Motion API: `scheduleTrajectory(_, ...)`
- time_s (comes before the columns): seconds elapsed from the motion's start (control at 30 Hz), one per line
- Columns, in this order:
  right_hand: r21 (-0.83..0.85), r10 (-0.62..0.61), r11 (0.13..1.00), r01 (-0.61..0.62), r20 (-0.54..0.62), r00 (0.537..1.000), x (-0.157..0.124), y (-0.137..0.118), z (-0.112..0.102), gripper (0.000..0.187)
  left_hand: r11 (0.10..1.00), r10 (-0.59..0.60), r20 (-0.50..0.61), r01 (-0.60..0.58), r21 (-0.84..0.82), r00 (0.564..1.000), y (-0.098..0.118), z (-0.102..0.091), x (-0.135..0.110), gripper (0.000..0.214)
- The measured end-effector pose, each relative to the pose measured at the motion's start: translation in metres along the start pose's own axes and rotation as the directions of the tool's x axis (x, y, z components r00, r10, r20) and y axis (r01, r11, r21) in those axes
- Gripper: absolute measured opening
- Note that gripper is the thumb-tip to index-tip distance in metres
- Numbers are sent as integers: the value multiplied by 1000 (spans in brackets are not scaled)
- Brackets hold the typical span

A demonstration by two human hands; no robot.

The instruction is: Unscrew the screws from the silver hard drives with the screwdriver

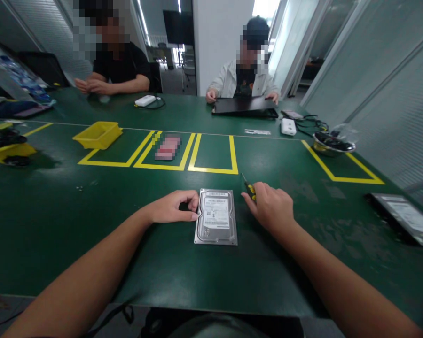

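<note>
A silver hard drive (216, 218) with a white label lies flat on the green table in front of me. At its left edge is my left hand (172, 206), fingers curled, with the thumb tip and fingers against the drive's side. To the right of the drive, my right hand (271, 206) is closed around a screwdriver (251, 189) with a yellow and black handle. Its thin shaft points up and to the left, apart from the drive. Part of the handle is hidden in the palm.
Yellow tape outlines (213, 170) mark the table. Beyond the drive are a yellow bin (98, 135) and a blurred pink item (168, 147). A metal bowl (334, 143) and another drive (407, 218) stand right. Across the table, one person holds a black panel (245, 105); another sits left.
</note>
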State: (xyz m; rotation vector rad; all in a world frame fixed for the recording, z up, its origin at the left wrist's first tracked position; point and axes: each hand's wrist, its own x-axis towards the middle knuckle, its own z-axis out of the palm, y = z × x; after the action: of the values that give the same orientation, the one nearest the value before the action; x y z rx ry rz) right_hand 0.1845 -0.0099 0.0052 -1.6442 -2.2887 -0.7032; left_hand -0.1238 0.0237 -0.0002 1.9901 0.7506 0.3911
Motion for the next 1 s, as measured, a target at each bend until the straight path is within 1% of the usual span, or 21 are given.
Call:
scheduleTrajectory(0.07,34,56,998,-60,92,994,2,-3,3,28,1000,-4,-4,4,7,1000,0,0,0,26)
scheduleTrajectory(0.17,79,90,991,-107,198,976,4,-5,8,27,1000,-3,-3,3,10,1000,0,-1,1,26)
scheduleTrajectory(0.23,102,97,987,-125,246,964,7,-6,11,26,1000,-2,0,2,8,1000,-1,-1,1,25)
scheduleTrajectory(0.33,120,104,982,-143,285,953,11,-6,16,27,1000,-4,-2,4,10,1000,-1,0,1,26)
scheduleTrajectory(0.43,140,104,978,-152,306,946,13,-6,18,30,1000,-9,-5,9,17,1000,-1,0,1,25)
scheduleTrajectory(0.53,172,84,975,-142,310,947,10,-6,14,26,1000,-11,-9,11,21,1000,1,0,1,25)
scheduleTrajectory(0.7,243,74,961,-135,244,967,-2,-2,7,16,1000,-11,-15,11,11,1000,3,0,1,25)
scheduleTrajectory(0.83,290,-12,956,-55,222,975,-12,1,6,14,1000,-15,-18,15,2,1000,1,0,1,25)
scheduleTrajectory(1.0,274,-109,961,40,240,965,-19,-3,4,11,1000,-24,-17,24,-16,1000,0,0,2,24)
